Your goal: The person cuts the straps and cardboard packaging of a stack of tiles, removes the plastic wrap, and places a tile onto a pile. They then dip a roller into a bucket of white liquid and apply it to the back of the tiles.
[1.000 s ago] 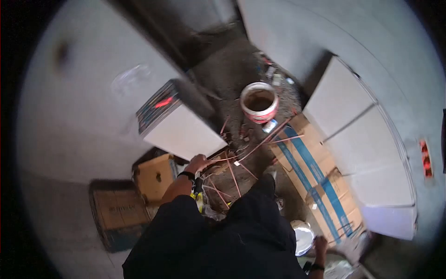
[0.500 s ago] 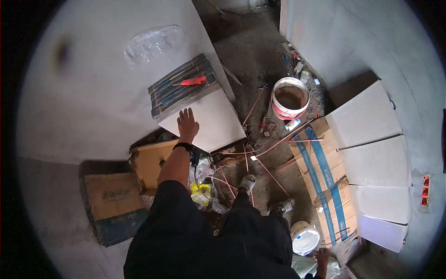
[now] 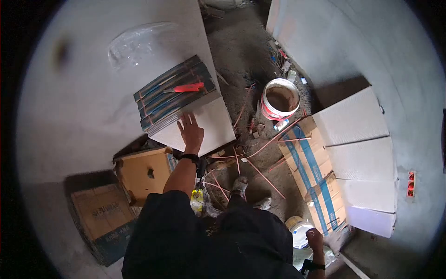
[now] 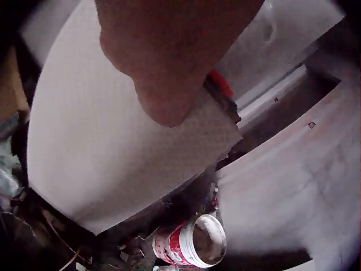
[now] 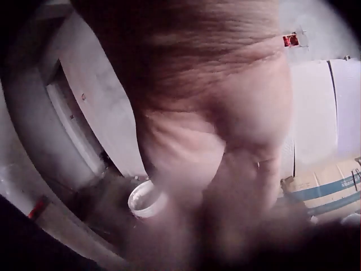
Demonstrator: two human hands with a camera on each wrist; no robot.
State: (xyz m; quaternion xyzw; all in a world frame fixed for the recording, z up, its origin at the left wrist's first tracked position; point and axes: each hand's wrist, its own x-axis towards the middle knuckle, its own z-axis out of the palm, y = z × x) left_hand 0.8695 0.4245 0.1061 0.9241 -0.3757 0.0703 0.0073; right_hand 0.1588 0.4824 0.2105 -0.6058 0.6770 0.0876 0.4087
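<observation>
My left hand (image 3: 191,133) lies with straight, spread fingers over the pale face of the front tile (image 3: 216,125), fingertips close to its upper edge. This tile leads a stack of large tiles (image 3: 174,95) leaning on the left wall, and a red-handled tool (image 3: 188,87) lies across the stack's top. In the left wrist view the tile's textured face (image 4: 84,124) spreads out below the hand. My right hand (image 3: 315,239) hangs loosely curled at my right side, with nothing visible in it. Beneath it in the head view is a white-lidded bucket (image 3: 299,231).
An open bucket (image 3: 280,99) stands on the dusty floor ahead. Pink pipes (image 3: 265,176) cross the floor near my feet. Flattened cardboard (image 3: 316,174) lies at right, below pale tiles (image 3: 360,125) leaning on the wall. Cardboard boxes (image 3: 104,209) stand at left.
My left hand has risen from the tile's lower edge onto its face, fingers now spread near the upper edge. My right hand stays low at my side. The head view has shifted.
</observation>
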